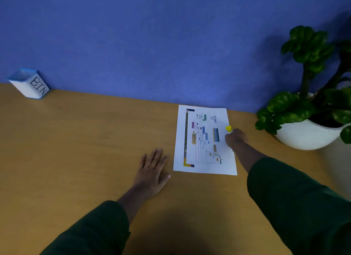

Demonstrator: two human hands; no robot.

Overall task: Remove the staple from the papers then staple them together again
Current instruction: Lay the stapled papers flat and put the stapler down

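Note:
White papers (204,140) printed with a coloured chart lie flat on the wooden desk (85,140), close to the blue wall. At the papers' right edge my right hand (236,137) grips a small yellow tool (228,128); only its yellow tip shows past my fingers, so I cannot tell what tool it is. Left of the papers, my left hand (153,170) rests flat on the desk with fingers spread, not touching the sheets. No staple is visible at this size.
A small white and blue box marked BIN (30,83) stands at the far left against the wall. A leafy plant in a round white pot (307,133) sits at the right, close to my right hand.

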